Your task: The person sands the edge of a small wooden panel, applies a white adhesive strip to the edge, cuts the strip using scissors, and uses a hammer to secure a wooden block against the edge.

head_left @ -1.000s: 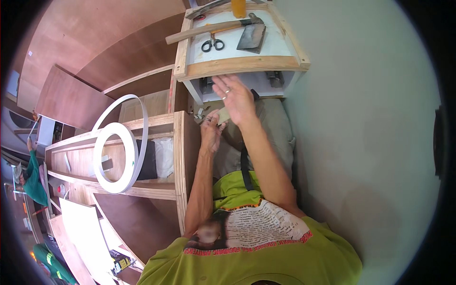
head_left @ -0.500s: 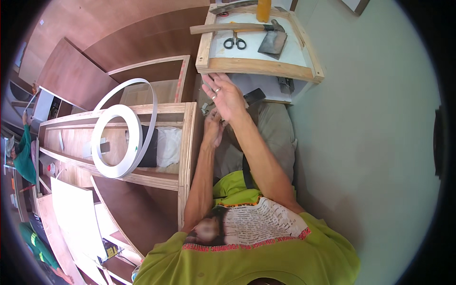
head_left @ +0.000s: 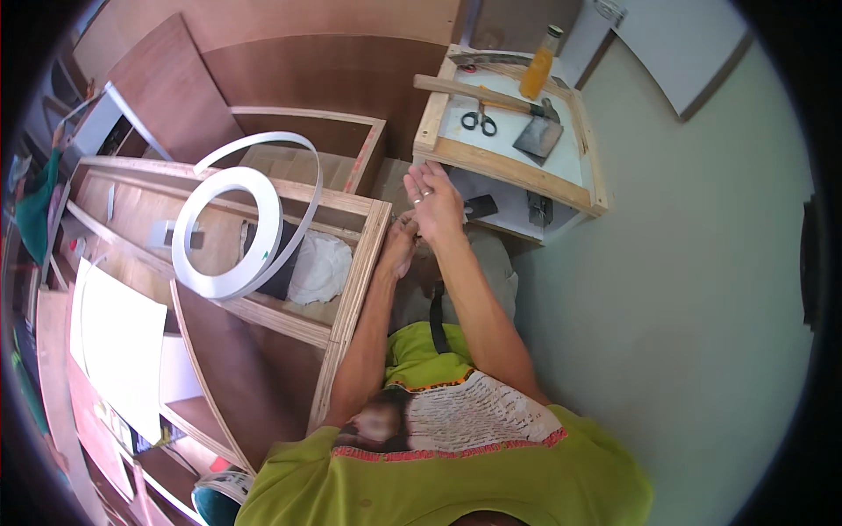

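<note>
My right hand [head_left: 436, 202] is raised just below the near edge of a wooden-framed box top [head_left: 517, 171]. Its fingers are stretched out, with a ring on one, and the palm shows nothing in it. Close against the right wrist is my left hand [head_left: 400, 245], its fingers curled together; whatever they may hold is hidden. A dark flat object [head_left: 481, 207] lies beyond the right hand, under the frame. On the box top rest a hammer [head_left: 474, 92], scissors [head_left: 479, 123], a dark grey flat piece [head_left: 538, 138] and a bottle of orange liquid [head_left: 541, 66].
Left of me stands a plywood cabinet frame [head_left: 351, 289] with a white coil of edge banding [head_left: 181, 237] across it. Inside lies a crumpled white bag [head_left: 320, 267]. A white panel [head_left: 118, 342] leans lower left. A person in green [head_left: 33, 206] is at far left. A plain wall [head_left: 667, 307] rises right.
The view has shifted, so the box top and its tools appear farther right and lower. My hands stay close together, the right still spread and the left still curled.
</note>
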### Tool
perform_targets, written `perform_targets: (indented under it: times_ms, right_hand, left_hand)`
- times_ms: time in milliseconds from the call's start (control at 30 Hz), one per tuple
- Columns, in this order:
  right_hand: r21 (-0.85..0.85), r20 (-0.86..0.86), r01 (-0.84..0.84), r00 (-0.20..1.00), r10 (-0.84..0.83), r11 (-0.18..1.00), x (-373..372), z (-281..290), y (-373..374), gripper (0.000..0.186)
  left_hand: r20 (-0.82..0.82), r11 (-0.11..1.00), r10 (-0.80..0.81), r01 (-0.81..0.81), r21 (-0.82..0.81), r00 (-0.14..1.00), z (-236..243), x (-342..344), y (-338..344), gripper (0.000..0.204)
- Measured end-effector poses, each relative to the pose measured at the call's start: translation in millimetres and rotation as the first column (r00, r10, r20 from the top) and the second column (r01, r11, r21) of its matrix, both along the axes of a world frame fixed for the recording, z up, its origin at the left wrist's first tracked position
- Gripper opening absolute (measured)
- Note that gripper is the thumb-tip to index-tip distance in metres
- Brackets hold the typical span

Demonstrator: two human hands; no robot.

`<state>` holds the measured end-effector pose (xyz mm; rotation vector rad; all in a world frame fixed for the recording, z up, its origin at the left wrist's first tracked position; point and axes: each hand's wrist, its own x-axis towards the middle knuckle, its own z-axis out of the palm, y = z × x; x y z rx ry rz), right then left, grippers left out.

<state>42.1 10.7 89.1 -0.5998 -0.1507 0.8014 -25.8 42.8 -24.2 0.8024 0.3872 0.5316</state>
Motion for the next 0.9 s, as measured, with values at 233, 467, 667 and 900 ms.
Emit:
perform_targets:
  times_ms: [233,467,667,900]
  right_hand:
    - [0.102,-0.064,-0.17,0.982,0.177,0.98,23,-8,-12,0.041]
    - [-0.111,0.101,-0.02,0.994,0.031,0.994,31,-15,-7,0.026]
    - [-0.199,-0.053,0.149,0.985,-0.163,0.969,8,-4,24,0.02]
    - [-0.225,0.169,0.064,0.985,-0.026,0.972,20,-21,14,0.015]
  left_hand:
    - [0.002,0.998,0.003,-0.003,-0.059,1.0,7,-7,-14,0.025]
    - [0.004,0.994,-0.039,0.039,-0.101,0.999,-1,-5,-32,0.029]
    - [-0.049,0.995,-0.059,0.055,-0.085,0.997,-11,-4,-40,0.027]
    - [-0.032,0.989,-0.076,0.071,-0.126,0.997,-19,-2,-43,0.025]
